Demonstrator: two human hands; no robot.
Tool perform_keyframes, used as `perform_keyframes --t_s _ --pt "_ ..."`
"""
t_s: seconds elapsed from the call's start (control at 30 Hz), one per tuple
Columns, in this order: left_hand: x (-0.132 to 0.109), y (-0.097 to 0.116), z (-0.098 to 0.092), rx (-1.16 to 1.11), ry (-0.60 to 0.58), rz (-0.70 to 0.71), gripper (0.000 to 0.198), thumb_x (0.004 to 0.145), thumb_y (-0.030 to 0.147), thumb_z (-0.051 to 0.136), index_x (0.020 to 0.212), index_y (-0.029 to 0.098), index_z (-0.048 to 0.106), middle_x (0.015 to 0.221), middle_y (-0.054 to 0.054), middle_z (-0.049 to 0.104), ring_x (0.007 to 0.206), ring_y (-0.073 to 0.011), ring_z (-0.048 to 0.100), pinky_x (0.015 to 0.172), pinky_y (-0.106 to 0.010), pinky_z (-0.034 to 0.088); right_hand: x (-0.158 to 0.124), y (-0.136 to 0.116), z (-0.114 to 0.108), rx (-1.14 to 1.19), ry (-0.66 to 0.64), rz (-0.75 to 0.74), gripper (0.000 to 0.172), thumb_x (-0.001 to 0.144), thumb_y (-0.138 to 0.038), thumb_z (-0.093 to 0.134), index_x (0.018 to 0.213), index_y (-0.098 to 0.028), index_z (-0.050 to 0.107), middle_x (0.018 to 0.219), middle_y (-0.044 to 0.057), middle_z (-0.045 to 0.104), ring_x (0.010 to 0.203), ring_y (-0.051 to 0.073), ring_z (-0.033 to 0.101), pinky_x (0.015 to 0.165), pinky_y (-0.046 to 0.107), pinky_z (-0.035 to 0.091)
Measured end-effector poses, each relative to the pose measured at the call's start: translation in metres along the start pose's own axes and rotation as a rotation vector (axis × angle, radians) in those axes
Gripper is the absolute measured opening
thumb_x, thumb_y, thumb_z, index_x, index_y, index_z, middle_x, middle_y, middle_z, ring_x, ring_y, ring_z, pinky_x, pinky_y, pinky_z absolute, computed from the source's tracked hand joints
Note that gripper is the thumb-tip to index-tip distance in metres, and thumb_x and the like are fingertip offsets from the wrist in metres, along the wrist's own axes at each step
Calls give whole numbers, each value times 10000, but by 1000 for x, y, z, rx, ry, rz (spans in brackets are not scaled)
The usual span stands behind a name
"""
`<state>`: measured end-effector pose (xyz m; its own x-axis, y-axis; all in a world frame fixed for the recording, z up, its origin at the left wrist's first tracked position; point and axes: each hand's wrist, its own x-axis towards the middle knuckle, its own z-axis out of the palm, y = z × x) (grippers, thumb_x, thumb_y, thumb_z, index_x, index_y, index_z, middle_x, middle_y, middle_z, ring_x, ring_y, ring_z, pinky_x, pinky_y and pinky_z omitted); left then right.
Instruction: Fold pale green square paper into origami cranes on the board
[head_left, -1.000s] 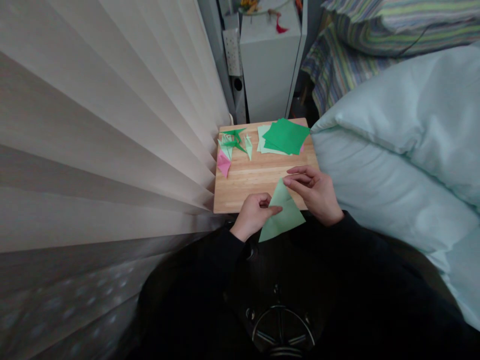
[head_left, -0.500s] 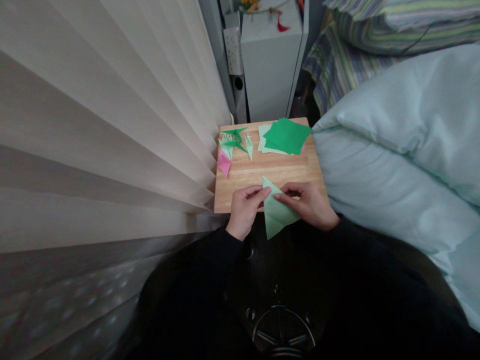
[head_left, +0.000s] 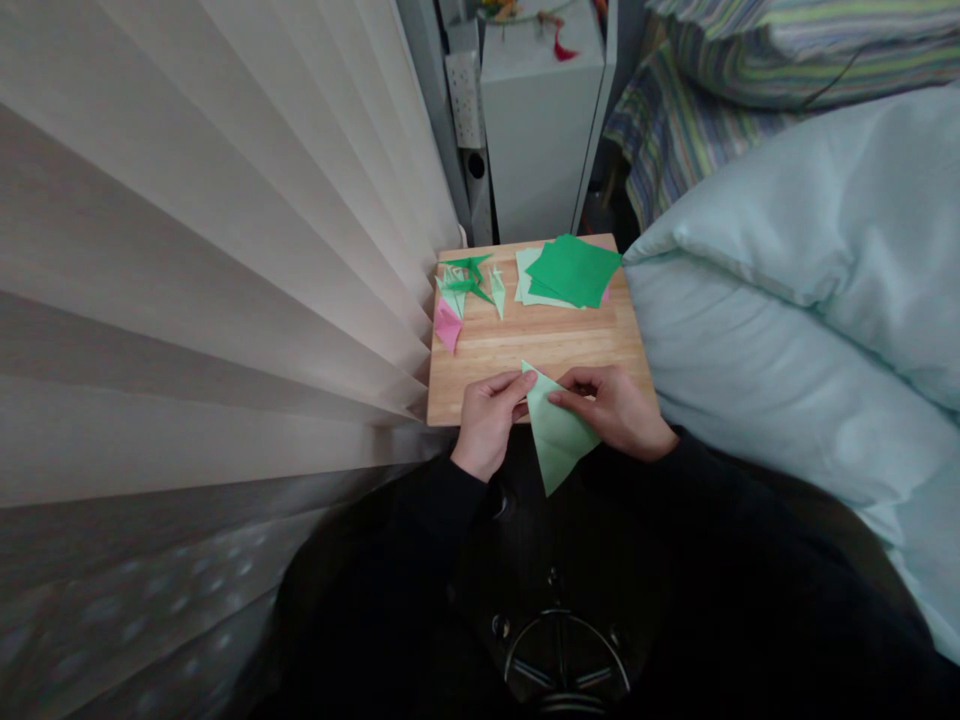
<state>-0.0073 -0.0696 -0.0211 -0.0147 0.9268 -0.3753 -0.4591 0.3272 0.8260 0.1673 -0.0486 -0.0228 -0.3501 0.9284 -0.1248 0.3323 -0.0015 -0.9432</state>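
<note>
A light green sheet of origami paper, folded into a triangle, is held between both hands over the near edge of the small wooden table. My left hand pinches its upper left side, thumb on top. My right hand grips the upper right side, with the thumb lying on the paper and the other fingers behind it. One corner of the triangle points down past the table's edge. Farther back lie a green folded paper crane, a light green folded piece and a pink folded piece.
Green paper sheets lie stacked over light green ones at the table's far right. A pleated curtain borders the left side, a pale blue duvet the right. Behind stands a white cabinet. Below is a chair base.
The light green paper has turned slightly in my hands: its lower corner has swung down and to the right, its top corner a little down and left. Both hands stay nearly in place.
</note>
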Motion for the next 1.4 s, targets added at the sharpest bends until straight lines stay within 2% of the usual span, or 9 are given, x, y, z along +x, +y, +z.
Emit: perform_keyframes --t_s 0.17,0.37,0.87,1.03,1.17,1.4 --pt "0 -1 1 14 46 21 310 615 396 951 730 147 805 713 -27 743 656 -111 639 663 -243 534 0 1 3 18 12 -9 255 850 -405 723 780 -162 751 719 30 720 649 159 563 606 300 407" --pt "1 -4 0 34 77 28 308 614 393 946 748 149 814 726 -35 750 684 -126 646 698 -267 525 -1 0 4 36 -5 -7 243 850 -399 726 782 -168 752 702 24 711 631 156 559 583 296 408" --pt "3 -9 -1 61 101 56 275 618 393 937 735 173 820 704 -11 743 636 -108 607 649 -250 482 -2 -5 7 34 -9 -15 318 909 -461 664 783 -178 738 746 44 740 677 183 622 630 317 462" --pt "1 -8 -4 311 -7 142 206 728 397 871 759 197 836 717 -19 762 646 -142 628 642 -271 483 -1 -8 5 160 166 -55 299 845 -482 769 925 -194 750 867 59 766 796 207 687 696 327 519" --pt "-2 -7 -4 467 -85 194 195 781 389 819 739 200 836 724 -27 775 639 -165 641 627 -282 481 -1 -11 3 189 144 -98 356 783 -533 826 856 -195 745 838 52 750 779 198 674 710 339 527" --pt "-5 -3 -3 508 -128 178 257 792 447 813 750 195 842 721 -36 776 612 -164 626 607 -284 457 -2 -12 3 224 107 -66 361 783 -537 815 816 -188 730 793 38 715 711 169 616 645 315 491"
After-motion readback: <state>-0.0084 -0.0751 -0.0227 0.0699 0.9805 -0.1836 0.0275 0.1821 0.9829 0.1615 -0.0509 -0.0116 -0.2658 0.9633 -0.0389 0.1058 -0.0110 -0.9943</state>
